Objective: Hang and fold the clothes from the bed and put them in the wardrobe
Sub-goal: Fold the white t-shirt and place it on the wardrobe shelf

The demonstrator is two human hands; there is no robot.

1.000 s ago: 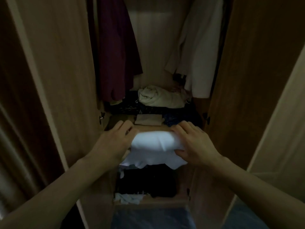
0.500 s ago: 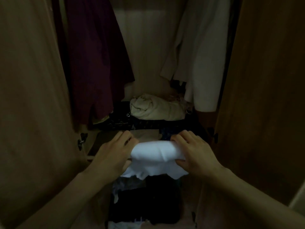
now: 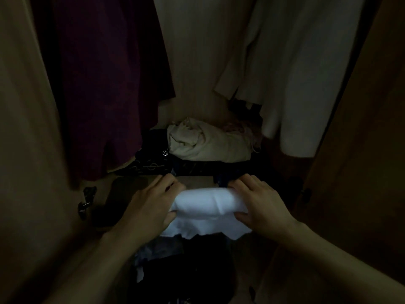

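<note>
I grip the folded white garment (image 3: 210, 202) between my left hand (image 3: 151, 207) and right hand (image 3: 260, 205), in front of the cream bundle (image 3: 208, 141).

White folded garment (image 3: 210, 201): smooth matt cloth, soft creases, ragged lower hem. Maroon hanging garment (image 3: 105, 84): matt woven cloth, dull. Cream hanging coat (image 3: 306, 73): thick matt cloth, smooth face. Cream bundle (image 3: 208, 143): crumpled cloth, matt, deep wrinkles. Dark pile (image 3: 157, 161) beneath bundle: cloth, small metal ring glinting. Wardrobe door (image 3: 361, 150): wood finish, smooth, low sheen. Hinge (image 3: 86, 202): dark metal, slight gloss. Back panel (image 3: 197, 51): pale wood-look board, matt. Light too dim for finer texture.
</note>
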